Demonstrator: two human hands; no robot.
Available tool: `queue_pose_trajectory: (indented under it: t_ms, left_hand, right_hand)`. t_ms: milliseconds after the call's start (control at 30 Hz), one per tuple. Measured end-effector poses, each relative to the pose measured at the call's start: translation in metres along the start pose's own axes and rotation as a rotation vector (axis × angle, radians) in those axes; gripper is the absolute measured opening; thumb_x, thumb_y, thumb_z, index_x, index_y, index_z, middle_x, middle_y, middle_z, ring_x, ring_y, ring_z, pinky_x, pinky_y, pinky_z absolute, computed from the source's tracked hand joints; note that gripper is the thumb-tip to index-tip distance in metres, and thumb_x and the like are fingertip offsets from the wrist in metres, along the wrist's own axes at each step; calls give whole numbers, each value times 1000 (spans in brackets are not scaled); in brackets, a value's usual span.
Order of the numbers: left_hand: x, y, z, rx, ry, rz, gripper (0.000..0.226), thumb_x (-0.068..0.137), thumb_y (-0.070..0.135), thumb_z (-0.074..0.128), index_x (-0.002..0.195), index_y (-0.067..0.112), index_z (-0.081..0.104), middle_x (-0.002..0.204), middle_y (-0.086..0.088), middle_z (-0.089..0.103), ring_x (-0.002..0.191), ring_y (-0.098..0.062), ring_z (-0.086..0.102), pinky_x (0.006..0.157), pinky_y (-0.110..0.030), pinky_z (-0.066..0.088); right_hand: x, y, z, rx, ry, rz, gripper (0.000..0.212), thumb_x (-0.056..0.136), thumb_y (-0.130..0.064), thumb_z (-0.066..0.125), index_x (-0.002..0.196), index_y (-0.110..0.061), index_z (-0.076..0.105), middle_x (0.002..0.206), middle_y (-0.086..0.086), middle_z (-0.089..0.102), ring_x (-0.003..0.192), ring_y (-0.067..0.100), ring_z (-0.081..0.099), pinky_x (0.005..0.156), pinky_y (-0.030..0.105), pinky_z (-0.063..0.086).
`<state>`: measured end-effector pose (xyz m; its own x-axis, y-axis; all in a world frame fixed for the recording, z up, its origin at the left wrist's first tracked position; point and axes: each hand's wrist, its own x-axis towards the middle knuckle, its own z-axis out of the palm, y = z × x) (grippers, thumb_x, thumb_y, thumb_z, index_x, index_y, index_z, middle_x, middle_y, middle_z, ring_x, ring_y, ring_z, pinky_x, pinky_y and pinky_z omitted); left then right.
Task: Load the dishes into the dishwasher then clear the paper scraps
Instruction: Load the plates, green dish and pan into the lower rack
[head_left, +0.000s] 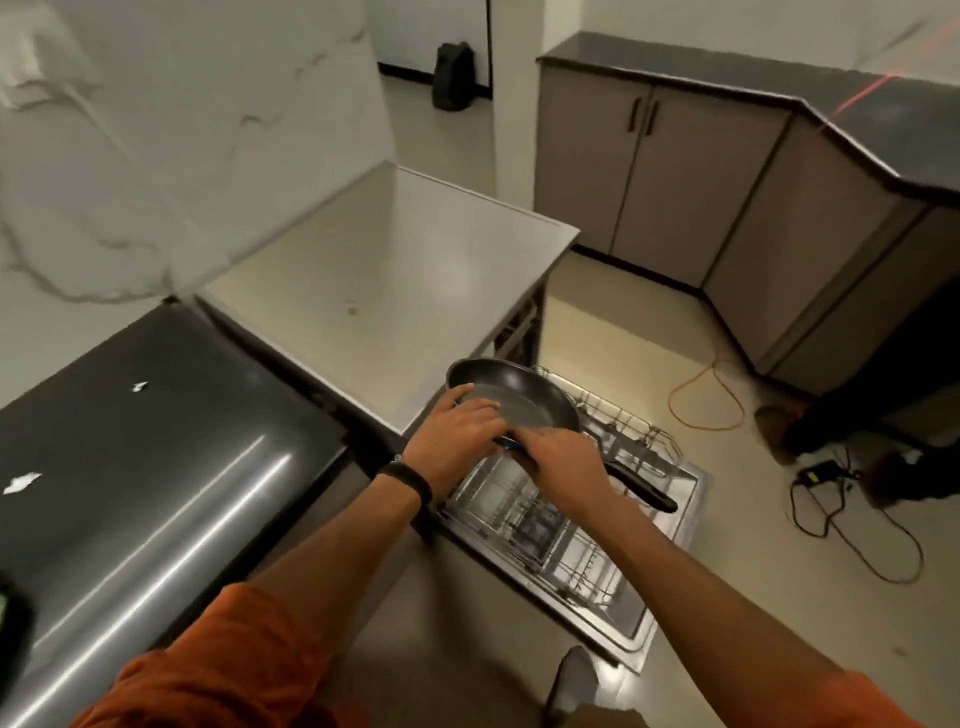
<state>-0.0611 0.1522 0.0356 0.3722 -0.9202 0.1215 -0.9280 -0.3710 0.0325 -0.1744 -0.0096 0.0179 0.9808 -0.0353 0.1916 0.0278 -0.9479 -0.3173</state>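
Head view, looking down: we see a dark non-stick frying pan, round and shallow with a greyer sheen on its base, held level over the pulled-out wire rack of an open dishwasher. Its long black handle points down and to the right, with a small blue part showing where it meets the bowl. The left hand, with a black wristband, holds the pan's near rim, thumb along the edge and fingers bent over it. The right hand closes round the handle close to the bowl and covers that joint, so we cannot tell how its fingers wrap underneath. Both arms end in orange sleeves. Two white paper scraps lie well apart on a dark, glossy counter to the left, beside a pale steel worktop. We cannot read any writing on the pan or the machine; the picture is soft with blur. The rack's contents are hard to make out beneath the hands. A dark object with a green edge is cut off at the left border. An orange cable and black cords trail on the floor to the right.
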Motion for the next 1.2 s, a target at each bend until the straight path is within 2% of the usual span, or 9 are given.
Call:
queue_pose_trajectory:
  t_ms: [200,333,533,700,800,900,967,1067,1200]
  left_hand:
    - [47,32,33,-73,-50,-28,28,79,26,80,102,21,64,100,3,66,102,-19,63,111,-41,38]
    - [58,31,75,-135,-96,-82,34,80,20,79,111,21,63,107,4,66,103,-18,63,103,-41,46]
    - [64,11,199,-261,-134,-260,36,86,8,74,120,15,65,119,-5,63,111,-23,61,96,-43,54]
    - [96,-24,313,-396,-116,-409,21,98,5,57,118,7,64,122,-11,59,115,-27,55,100,-43,49]
    - [115,-52,369,-398,-120,-467,18,100,9,53,114,6,65,121,-12,60,116,-28,54,99,-40,48]
    - [129,-71,411,-384,-128,-497,17,99,8,53,111,7,65,120,-10,60,115,-26,53,92,-33,45]
    - [134,-81,430,-372,-149,-513,17,99,7,53,111,7,65,118,-10,60,112,-26,53,88,-31,44]
    - [137,-94,454,-366,-174,-549,15,99,9,53,109,7,65,116,-11,60,110,-27,52,88,-38,49]
    - [150,-103,474,-371,-132,-519,15,99,7,52,108,5,64,116,-11,59,111,-29,52,90,-41,48]
  right_hand:
    - [-21,58,5,67,-180,183,20,101,-34,54,118,-22,55,104,-2,70,88,22,68,67,37,51]
    - [-30,89,36,143,-266,264,22,99,-26,58,120,-22,53,103,2,71,85,22,67,66,30,40]
    - [-15,133,140,301,-300,340,31,93,-15,65,121,-24,53,103,2,69,88,21,66,76,31,48]
    - [22,186,242,432,-292,413,51,88,-5,61,134,-26,57,99,1,69,89,22,66,77,40,52]
    - [45,212,292,461,-271,430,61,87,1,62,141,-26,54,94,-1,68,81,17,64,73,36,54]
    - [63,232,339,497,-299,464,58,94,0,58,146,-25,50,100,2,67,82,17,64,78,36,55]
    - [71,240,363,568,-321,476,52,99,-6,55,147,-24,48,101,3,67,81,14,61,73,31,47]
    - [80,254,393,637,-331,482,50,101,-8,52,147,-26,48,97,0,65,68,2,46,69,26,37]
    - [90,274,415,687,-351,501,49,100,-4,50,145,-24,52,100,4,67,74,10,54,69,33,43]
